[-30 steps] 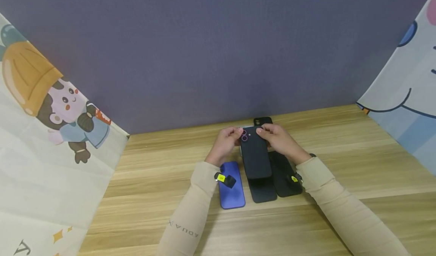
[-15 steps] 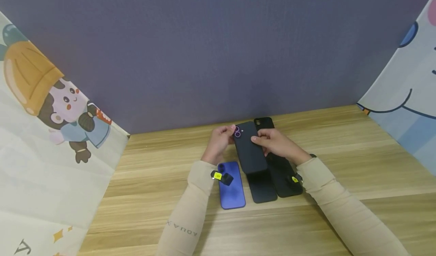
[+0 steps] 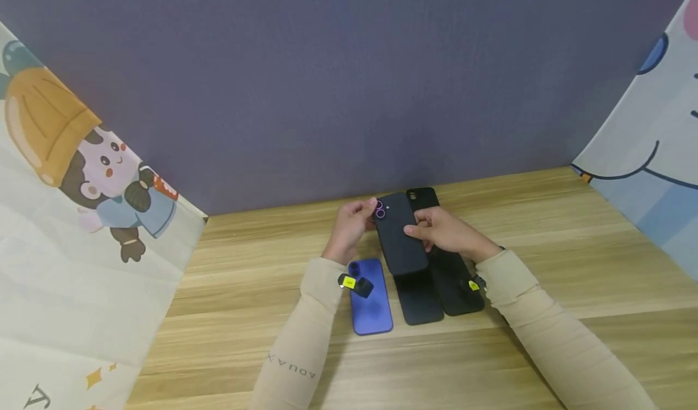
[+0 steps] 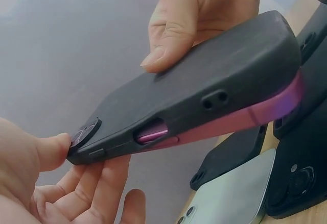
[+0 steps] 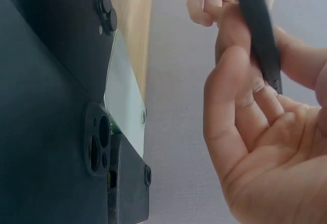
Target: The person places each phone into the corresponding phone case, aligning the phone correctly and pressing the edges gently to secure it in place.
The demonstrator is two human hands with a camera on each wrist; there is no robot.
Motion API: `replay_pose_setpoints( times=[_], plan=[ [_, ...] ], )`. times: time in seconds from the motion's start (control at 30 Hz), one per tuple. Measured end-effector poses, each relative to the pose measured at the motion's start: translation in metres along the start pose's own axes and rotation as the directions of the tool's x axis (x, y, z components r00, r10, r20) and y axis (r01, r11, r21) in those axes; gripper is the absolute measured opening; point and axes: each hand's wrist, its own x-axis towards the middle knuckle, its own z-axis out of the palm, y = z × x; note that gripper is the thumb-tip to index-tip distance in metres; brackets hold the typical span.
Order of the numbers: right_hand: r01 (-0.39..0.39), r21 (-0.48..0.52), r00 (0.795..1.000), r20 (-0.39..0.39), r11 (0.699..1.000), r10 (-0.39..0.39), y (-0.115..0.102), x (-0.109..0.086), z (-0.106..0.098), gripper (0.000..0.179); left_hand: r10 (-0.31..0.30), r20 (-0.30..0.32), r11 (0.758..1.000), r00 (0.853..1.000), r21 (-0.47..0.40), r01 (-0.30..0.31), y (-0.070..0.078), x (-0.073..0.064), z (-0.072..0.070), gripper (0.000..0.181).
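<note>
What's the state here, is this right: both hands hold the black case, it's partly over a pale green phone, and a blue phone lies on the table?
Not quite: the phone partly inside the black case is pink, not pale green, as the left wrist view shows. The rest is right.

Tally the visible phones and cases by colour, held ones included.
Black: 4 (held case, middle piece, right piece, far piece)
Pink: 1 (held phone)
Blue: 1 (blue phone)
Pale green: 1 (green phone)
Total: 7
</note>
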Motion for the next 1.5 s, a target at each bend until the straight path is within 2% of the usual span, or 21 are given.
replay_pose_setpoints(
  times=[0.17, 0.27, 0.47, 0.67, 1.0, 1.23, 1.3, 1.5],
  plan=[
    [-0.01, 0.004, 1.0, -0.002, 1.0, 0.01, 0.001, 0.0, -0.003, 0.033, 0.007, 0.022, 1.0, 1.0, 0.013, -0.007, 0.0, -0.002, 0.0, 0.034],
    [-0.022, 0.031, 1.0, -0.011, 0.999, 0.022, 0.002, -0.001, -0.008, 0.027, 0.004, 0.074, 0.999, 0.997, 0.054, -0.008, 0.0, -0.004, 0.0, 0.034],
    [-0.105, 0.112, 0.991, -0.069, 0.988, 0.113, -0.002, -0.004, -0.017, 0.029, -0.01, 0.231, 0.989, 0.973, 0.143, -0.023, -0.001, -0.006, 0.002, 0.031],
    [-0.113, 0.127, 0.986, -0.11, 0.985, 0.127, -0.004, -0.007, -0.023, 0.035, -0.033, 0.291, 0.982, 0.956, 0.185, -0.023, -0.001, -0.007, 0.004, 0.026],
    [-0.116, 0.107, 0.979, -0.156, 0.987, 0.132, 0.001, -0.005, -0.025, 0.037, -0.126, 0.422, 0.952, 0.898, 0.307, -0.01, -0.002, -0.009, 0.002, 0.027],
    [-0.122, 0.097, 0.979, -0.154, 0.988, 0.136, 0.003, -0.004, -0.025, 0.038, -0.152, 0.504, 0.941, 0.85, 0.337, -0.032, -0.001, -0.011, -0.002, 0.024],
    [-0.119, 0.097, 0.979, -0.153, 0.988, 0.133, 0.003, -0.004, -0.025, 0.038, -0.149, 0.51, 0.94, 0.847, 0.34, -0.04, -0.002, -0.011, -0.002, 0.023],
    [-0.111, 0.108, 0.981, -0.149, 0.988, 0.127, 0.0, -0.005, -0.023, 0.037, -0.136, 0.502, 0.938, 0.854, 0.342, -0.051, -0.003, -0.011, -0.001, 0.021]
  ],
)
